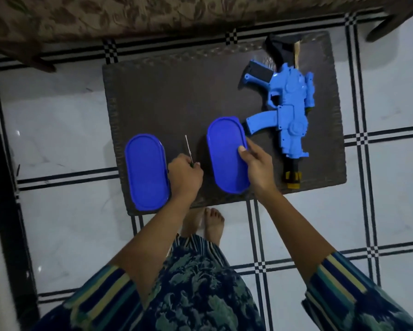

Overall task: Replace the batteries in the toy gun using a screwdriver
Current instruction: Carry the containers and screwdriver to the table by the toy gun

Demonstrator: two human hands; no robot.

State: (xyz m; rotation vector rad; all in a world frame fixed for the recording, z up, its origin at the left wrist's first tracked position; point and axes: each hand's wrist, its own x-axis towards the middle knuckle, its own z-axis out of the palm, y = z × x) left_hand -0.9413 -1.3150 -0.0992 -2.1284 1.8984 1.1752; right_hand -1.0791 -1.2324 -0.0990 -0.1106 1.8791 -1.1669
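Left hand [185, 175] was curled round the handle of the screwdriver [188, 149], pinching it so that the thin metal shaft pointed away toward the far side of the desk [176, 96]. That hand hovered at the near edge of the desk, in the gap between two blue oval boxes.

Right hand [258, 167] gripped the right container [224, 151] at its right rim. The thumb was pressed flat on the lid and the fingers were wrapped down over the edge. This box looked tilted or raised on its far end, though the dim light made that hard to tell. The left container [145, 172] lay flat near the left near corner of the desk, lid on, just beside the left hand.

The toy gun [291, 108] lay on its side at the right of the desk, well apart from the screwdriver and just right of the right container. It was bright blue, with its black and yellow muzzle toward the near edge, its black stock at the far end, and its grip and magazine pointing left. Any lettering on it was too small to read.

The desk had a dark woven top and stood on a white tiled floor [57, 115] with black checked lines. Bare feet [213, 223] showed below the near edge, and patterned upholstery [129, 15] ran along the far side.
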